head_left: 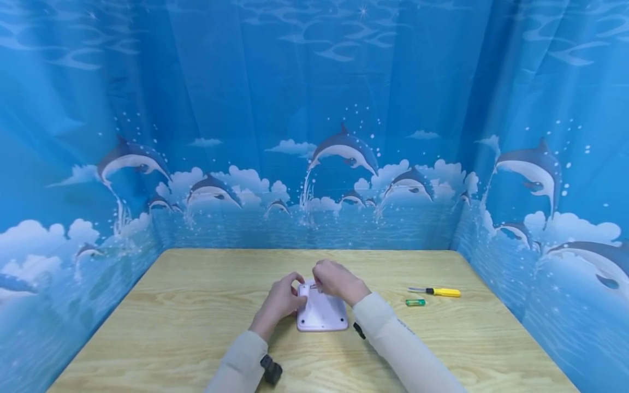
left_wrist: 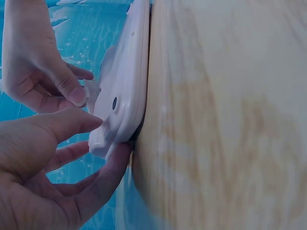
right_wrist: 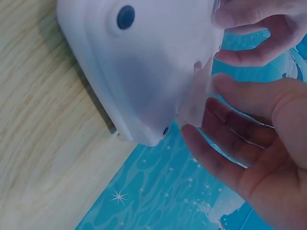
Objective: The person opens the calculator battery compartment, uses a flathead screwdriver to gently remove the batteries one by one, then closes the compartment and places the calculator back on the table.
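A pale pink calculator lies back side up on the table, dark round feet showing at its corners. At its far left corner my left hand holds it, thumb on the back and a finger under the rim, as the left wrist view shows. My right hand is at the far edge, pinching a thin pale battery cover between thumb and fingers. In the right wrist view this cover stands tilted up from the calculator's back. From the head view, my right hand hides much of that far edge.
To the right on the wooden table lie a yellow-handled screwdriver and, just nearer to me, a green battery. A blue dolphin-print curtain encloses the table's back and sides.
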`<move>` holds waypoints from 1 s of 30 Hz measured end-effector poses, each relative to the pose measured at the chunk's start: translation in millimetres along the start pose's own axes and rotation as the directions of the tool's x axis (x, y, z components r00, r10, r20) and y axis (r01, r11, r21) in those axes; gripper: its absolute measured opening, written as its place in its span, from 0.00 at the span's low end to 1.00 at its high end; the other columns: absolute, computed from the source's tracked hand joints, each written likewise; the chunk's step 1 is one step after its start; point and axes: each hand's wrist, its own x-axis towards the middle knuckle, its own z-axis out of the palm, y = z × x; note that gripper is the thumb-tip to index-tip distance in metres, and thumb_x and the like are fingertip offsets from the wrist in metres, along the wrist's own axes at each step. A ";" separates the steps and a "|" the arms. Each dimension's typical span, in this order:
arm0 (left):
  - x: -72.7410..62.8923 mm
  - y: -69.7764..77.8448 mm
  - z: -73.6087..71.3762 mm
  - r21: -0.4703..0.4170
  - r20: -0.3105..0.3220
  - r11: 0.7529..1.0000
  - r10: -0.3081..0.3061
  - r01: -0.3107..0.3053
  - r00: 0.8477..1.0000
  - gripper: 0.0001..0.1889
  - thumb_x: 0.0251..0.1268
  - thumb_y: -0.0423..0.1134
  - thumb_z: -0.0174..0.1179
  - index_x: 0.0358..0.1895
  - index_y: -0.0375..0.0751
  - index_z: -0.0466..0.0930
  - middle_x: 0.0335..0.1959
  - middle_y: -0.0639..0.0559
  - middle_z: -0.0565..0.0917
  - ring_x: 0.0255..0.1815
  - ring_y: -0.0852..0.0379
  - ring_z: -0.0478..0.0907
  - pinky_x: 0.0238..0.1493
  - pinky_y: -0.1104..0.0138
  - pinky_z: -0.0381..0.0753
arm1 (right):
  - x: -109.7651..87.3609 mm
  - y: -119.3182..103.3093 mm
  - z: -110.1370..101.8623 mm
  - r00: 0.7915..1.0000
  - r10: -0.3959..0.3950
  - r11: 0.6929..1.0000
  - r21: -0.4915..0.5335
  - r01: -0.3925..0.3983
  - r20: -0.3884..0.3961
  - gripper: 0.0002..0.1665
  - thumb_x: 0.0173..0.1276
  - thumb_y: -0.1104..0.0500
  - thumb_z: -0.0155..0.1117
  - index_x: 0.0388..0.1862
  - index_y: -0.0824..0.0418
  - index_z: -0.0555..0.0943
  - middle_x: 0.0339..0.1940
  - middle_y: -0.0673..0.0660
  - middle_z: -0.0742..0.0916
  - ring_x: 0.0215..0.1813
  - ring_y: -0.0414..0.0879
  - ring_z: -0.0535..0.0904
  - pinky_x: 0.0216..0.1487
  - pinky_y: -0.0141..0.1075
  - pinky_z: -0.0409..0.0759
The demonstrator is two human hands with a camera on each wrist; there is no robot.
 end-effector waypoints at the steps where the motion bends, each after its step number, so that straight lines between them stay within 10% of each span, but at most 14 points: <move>1: 0.3 -0.1 0.0 -0.001 -0.001 1.000 0.002 -0.002 1.000 0.21 0.60 0.31 0.71 0.56 0.45 0.78 0.34 0.45 0.78 0.29 0.52 0.79 0.24 0.68 0.83 | 0.0 0.2 0.1 1.000 0.002 1.000 -0.009 -0.002 -0.011 0.05 0.67 0.63 0.72 0.32 0.61 0.84 0.32 0.53 0.85 0.32 0.41 0.78 0.32 0.25 0.79; 30: -2.8 -0.2 -0.4 0.015 0.005 0.999 0.046 -0.046 0.999 0.20 0.62 0.32 0.70 0.56 0.44 0.78 0.32 0.46 0.79 0.28 0.54 0.78 0.25 0.68 0.82 | 0.5 2.0 9.9 0.998 -0.012 1.000 0.001 0.012 -0.060 0.06 0.62 0.69 0.73 0.33 0.60 0.86 0.31 0.53 0.88 0.33 0.42 0.82 0.34 0.24 0.81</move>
